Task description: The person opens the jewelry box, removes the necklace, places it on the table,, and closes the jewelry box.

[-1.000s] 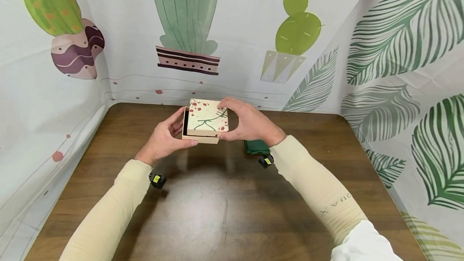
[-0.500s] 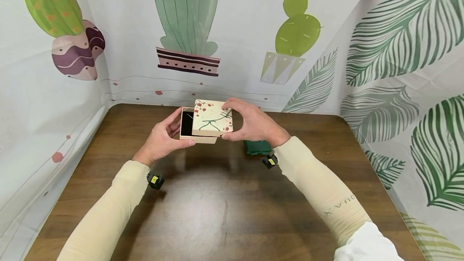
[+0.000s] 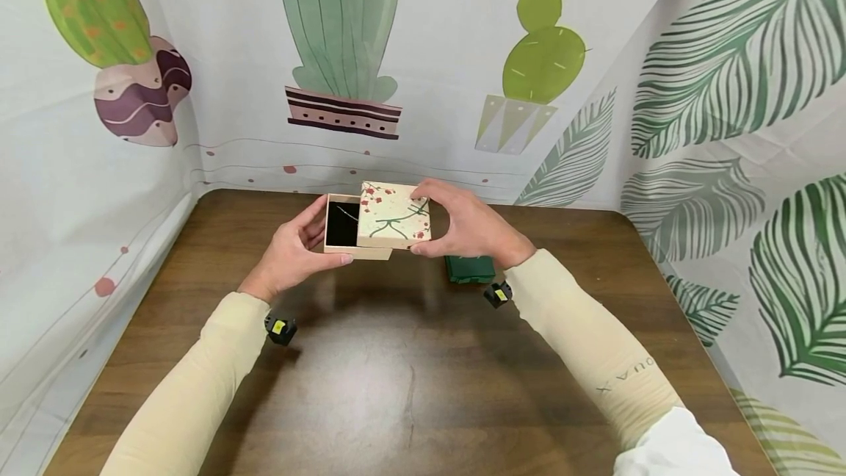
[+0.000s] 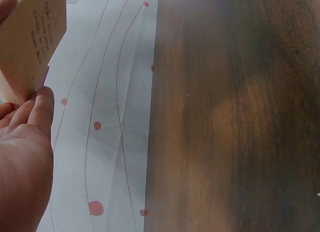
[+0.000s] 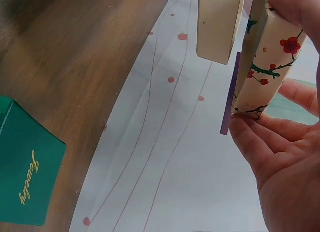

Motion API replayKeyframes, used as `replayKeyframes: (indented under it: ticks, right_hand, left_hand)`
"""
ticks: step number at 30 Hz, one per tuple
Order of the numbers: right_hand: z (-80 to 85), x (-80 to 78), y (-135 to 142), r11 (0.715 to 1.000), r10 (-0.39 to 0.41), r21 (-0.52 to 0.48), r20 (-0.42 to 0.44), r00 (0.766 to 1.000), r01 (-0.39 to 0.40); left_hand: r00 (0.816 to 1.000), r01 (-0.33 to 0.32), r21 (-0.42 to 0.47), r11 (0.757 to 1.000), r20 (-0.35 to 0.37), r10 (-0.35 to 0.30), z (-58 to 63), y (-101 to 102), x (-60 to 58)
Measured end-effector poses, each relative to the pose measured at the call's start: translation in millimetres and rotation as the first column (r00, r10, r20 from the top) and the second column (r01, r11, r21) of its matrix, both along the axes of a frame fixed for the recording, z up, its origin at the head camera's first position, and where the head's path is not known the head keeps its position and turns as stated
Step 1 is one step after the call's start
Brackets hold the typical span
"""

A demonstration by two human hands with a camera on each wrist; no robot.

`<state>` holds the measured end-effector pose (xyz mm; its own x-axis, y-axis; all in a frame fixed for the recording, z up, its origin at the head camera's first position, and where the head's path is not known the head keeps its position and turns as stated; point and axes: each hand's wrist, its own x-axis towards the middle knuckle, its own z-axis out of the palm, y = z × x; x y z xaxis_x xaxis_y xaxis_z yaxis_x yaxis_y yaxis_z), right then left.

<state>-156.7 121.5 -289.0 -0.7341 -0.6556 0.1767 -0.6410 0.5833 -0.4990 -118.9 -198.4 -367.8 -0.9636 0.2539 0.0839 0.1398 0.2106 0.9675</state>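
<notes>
My left hand (image 3: 291, 252) grips the left side of a small cream jewelry box (image 3: 370, 253), thumb along its front wall. The box is raised above the table, with a black lining (image 3: 340, 231) and a thin silver chain (image 3: 345, 211) showing inside. My right hand (image 3: 465, 222) pinches the lid (image 3: 394, 215) between thumb and fingers. Red blossoms and green branches decorate this lid, which is off to the right and covers the box's right part in the head view. Small dark writing marks the box's outer face (image 4: 42, 29) in the left wrist view.
A dark green box (image 3: 471, 269) lies on the brown wooden table (image 3: 370, 388) below my right wrist. Gold letters on it read "Jewelry" in the right wrist view. Behind the table hangs a white cloth (image 3: 449, 42) printed with cacti and leaves.
My right hand has slid the lid to the right, baring the black lining and the chain. My left hand has shifted slightly left with the box.
</notes>
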Motion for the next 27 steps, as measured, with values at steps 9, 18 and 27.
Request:
replayKeyframes:
  ticks: [9, 18, 27]
  right_hand:
    - [-0.5, -0.9, 5.0, 1.0, -0.01, 0.006, 0.005, 1.0, 0.01]
    - [0.4, -1.0, 8.1, 1.0, -0.025, 0.011, 0.015, 1.0, 0.025]
    - [-0.6, -0.1, 11.1, 1.0, -0.028, -0.004, 0.001, 1.0, 0.028]
  left_hand:
    - [1.0, -0.001, 0.005, 1.0, -0.022, 0.001, -0.9, -2.1, -1.9]
    - [1.0, -0.007, -0.012, 1.0, -0.029, 0.007, -1.4, -5.5, -2.4]
    - [1.0, -0.02, -0.024, 1.0, -0.02, 0.02, 1.4, -8.9, -0.1]
